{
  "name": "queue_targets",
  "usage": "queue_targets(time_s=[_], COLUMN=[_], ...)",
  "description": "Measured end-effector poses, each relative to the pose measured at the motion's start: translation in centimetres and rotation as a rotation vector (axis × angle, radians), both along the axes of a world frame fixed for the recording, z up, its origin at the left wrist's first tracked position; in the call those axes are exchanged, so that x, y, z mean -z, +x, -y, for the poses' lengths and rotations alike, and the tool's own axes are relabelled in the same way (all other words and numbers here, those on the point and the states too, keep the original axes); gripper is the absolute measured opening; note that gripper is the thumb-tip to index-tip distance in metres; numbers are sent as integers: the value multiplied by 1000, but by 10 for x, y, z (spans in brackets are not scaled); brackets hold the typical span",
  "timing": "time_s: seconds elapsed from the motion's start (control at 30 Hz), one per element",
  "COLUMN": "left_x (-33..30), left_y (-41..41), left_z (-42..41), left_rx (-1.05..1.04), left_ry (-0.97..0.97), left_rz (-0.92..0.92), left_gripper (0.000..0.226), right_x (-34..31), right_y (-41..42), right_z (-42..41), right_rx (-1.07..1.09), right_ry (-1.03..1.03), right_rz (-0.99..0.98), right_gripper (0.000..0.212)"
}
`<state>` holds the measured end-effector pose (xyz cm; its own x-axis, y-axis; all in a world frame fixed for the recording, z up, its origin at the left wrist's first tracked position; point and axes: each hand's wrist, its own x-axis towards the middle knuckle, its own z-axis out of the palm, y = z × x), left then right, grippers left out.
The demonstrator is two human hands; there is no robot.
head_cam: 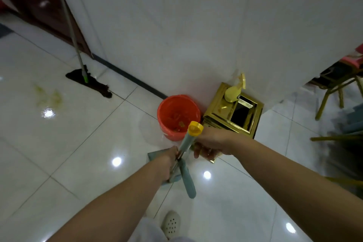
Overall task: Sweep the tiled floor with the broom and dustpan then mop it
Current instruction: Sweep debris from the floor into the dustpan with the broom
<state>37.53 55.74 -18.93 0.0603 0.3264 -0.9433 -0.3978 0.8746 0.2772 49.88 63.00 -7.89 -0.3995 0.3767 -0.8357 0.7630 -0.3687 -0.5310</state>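
My left hand [170, 160] grips the metal shaft where two teal handles meet. One handle, the broom handle [189, 139], has a yellow cap and points up at me. The other teal handle [188, 180] slants down towards me. A teal dustpan [154, 155] shows beneath my left hand on the tiled floor [82, 143]. My right hand [211, 146] hovers just right of the capped handle with its fingers curled downward; what they hold is hidden. A mop [87, 80] with a dark head leans against the wall at the left.
An orange bin [177, 113] with litter inside stands by the wall. Next to it is a gold bin [220, 113] with a yellow spray bottle [233, 91] on top. Gold-legged chairs [332, 92] crowd the right. A greenish stain [48, 96] marks the floor at the left. My white shoe [171, 224] is below.
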Motion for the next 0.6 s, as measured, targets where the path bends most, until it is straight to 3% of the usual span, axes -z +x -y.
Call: queue_targets(time_s=[0.2,0.33,0.4,0.47,0.6], left_x=[-30,-47,-58,-68,-76], left_y=[-19,-30,-40,-58,-116], left_z=[7,6,1,-3,-3], left_rx=[75,96,52,36,20], left_ry=[160,238,282,308,379], left_rz=[-88,-123,-109,-97,-121], left_gripper=[64,56,54,69,72], right_x=[-4,-7,-11,-18,-40], right_y=[-22,-40,-57,-79,-130], right_z=[-8,-21,-29,-36,-47], right_rx=[-154,-206,-292,-451,-562], right_ry=[103,132,193,312,394], right_rz=[92,100,163,264,326], right_gripper=[43,49,42,32,31])
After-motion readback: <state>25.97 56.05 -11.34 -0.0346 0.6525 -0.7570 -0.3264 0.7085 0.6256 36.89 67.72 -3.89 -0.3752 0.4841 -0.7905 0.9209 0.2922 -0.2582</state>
